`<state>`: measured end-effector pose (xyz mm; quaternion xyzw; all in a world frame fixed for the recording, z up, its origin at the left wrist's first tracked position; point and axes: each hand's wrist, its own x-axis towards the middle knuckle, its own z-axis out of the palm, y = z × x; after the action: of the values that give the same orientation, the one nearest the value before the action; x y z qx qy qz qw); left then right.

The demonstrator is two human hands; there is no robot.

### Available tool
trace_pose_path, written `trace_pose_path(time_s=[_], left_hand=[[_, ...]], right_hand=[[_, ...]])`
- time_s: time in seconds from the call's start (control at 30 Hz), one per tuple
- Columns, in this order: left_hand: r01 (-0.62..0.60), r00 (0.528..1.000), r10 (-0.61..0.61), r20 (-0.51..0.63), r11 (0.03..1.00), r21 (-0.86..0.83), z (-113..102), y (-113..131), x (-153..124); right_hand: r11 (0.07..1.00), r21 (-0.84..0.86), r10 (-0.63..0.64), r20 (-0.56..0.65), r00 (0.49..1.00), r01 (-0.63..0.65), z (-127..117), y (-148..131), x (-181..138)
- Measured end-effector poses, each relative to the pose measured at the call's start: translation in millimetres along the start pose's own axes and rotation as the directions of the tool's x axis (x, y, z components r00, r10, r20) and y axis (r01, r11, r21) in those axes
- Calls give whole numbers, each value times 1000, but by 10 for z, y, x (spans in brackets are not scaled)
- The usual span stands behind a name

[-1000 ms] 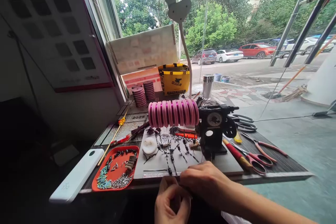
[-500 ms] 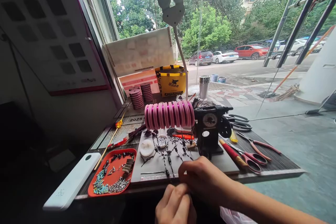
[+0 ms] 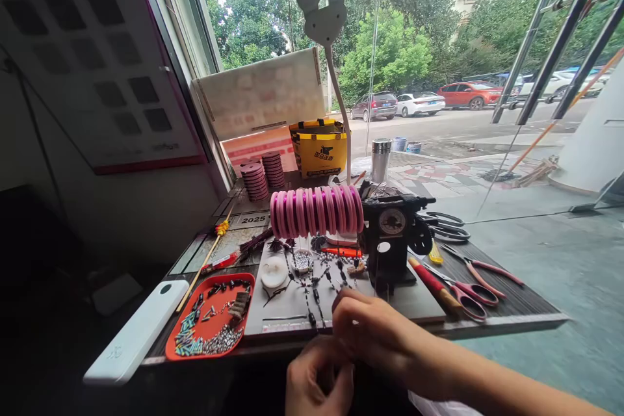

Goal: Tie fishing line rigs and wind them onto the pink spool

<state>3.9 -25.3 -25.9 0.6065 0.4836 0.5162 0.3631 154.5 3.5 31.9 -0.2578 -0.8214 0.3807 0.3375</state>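
Observation:
At the front edge of the table my left hand (image 3: 316,377) is curled, fingertips pressed together near my right hand. Against it, my right hand (image 3: 365,325) is closed in a pinch. Whatever lies between the fingers is hidden or too fine to make out. Just beyond my hands, thin strands with small black pieces (image 3: 312,305) hang down over a pale board (image 3: 287,326). Above them is a row of pink spools (image 3: 316,211) on a black winding machine (image 3: 392,240) with a round dial.
A red tray (image 3: 209,312) of small metal and coloured parts lies at left, beside a long white device (image 3: 136,331). Scissors (image 3: 470,299), pliers (image 3: 480,270) and a red-handled tool (image 3: 431,283) lie at right. Behind stand stacked spools (image 3: 254,182), a yellow bag (image 3: 319,149) and a metal cup (image 3: 380,161).
My left hand has turned and its fingers have loosened slightly, with the thumb now showing. My right hand has shifted a little, still pinched. The view has moved slightly.

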Motion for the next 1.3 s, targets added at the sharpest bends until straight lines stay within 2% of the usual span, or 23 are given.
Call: trace_pose_path(time_s=[0.03,0.07,0.13,0.2,0.27,0.3,0.4,0.5,0.6,0.83,0.97,1.03,1.13,1.2,1.3], left_hand=[[146,988,-142,54,986,-76,-2,7,12],[285,956,-268,121,946,-156,0,10,22],[507,859,-436,268,795,-333,16,2,36],[603,797,-475,373,604,-521,39,-23,38],[609,788,-456,414,477,-633,60,-55,33],[606,790,-442,425,457,-651,68,-71,31],[600,800,-384,462,476,-643,79,-107,27],[591,806,-382,453,467,-657,78,-126,30],[577,814,-399,421,475,-665,69,-143,37],[567,822,-419,386,535,-627,35,-145,51],[520,854,-431,292,680,-517,41,-4,60],[464,886,-408,222,768,-442,49,79,63],[423,905,-382,185,851,-311,43,163,62],[346,935,-317,159,911,-225,24,184,54],[159,985,-150,88,982,-102,-13,184,36]], right_hand=[[999,-23,-23,-15,1000,23,14,1,-29],[996,-79,-52,-15,999,51,29,4,-65],[951,-273,-142,26,990,143,55,17,-150],[839,-476,-243,105,964,263,70,43,-236],[744,-579,-303,152,941,334,81,87,-305],[729,-597,-318,140,938,336,91,115,-329],[749,-609,-317,14,948,260,152,216,-353],[696,-680,-359,-55,932,228,229,308,-338],[658,-704,-379,-4,926,266,247,331,-324],[711,-620,-351,97,931,332,155,209,-321],[822,-492,-248,145,958,287,111,127,-316],[880,-420,-165,164,973,220,75,58,-310],[943,-320,-35,165,986,87,22,-54,-294],[968,-249,23,142,990,14,4,-101,-281],[988,-114,119,90,989,-108,9,-103,-261]])
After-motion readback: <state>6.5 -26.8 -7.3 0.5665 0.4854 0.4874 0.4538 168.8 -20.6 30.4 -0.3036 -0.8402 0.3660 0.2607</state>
